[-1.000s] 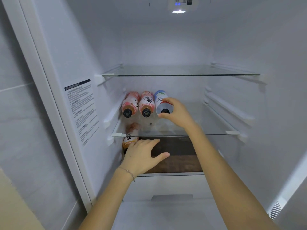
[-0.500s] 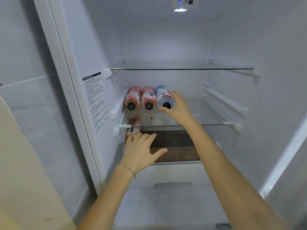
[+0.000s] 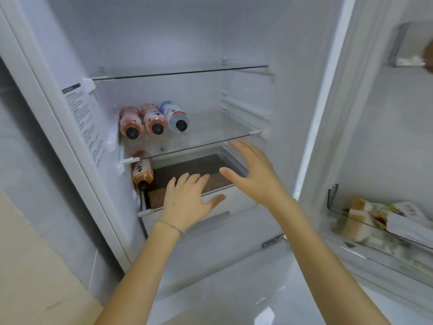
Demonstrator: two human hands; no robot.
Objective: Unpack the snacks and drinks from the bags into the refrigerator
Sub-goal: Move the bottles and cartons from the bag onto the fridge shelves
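Observation:
Two pink bottles (image 3: 131,121) (image 3: 153,119) and a clear blue-labelled bottle (image 3: 174,116) lie side by side, caps toward me, at the left of the middle glass shelf (image 3: 210,143). An orange bottle (image 3: 142,171) lies below that shelf at the far left. My left hand (image 3: 185,198) is spread flat over the front edge of the drawer (image 3: 234,200), holding nothing. My right hand (image 3: 255,174) hovers open in front of the shelf edge, clear of the bottles.
The upper glass shelf (image 3: 182,72) is bare. The open fridge door at the right carries a door bin (image 3: 379,245) with wrapped sandwiches (image 3: 365,219). A printed label (image 3: 84,120) is stuck on the fridge's left inner wall. A beige surface (image 3: 35,277) lies at lower left.
My right hand has let go of the clear bottle and drawn back toward me. The view has swung right, bringing the fridge door bin into sight. My left hand stays near the drawer.

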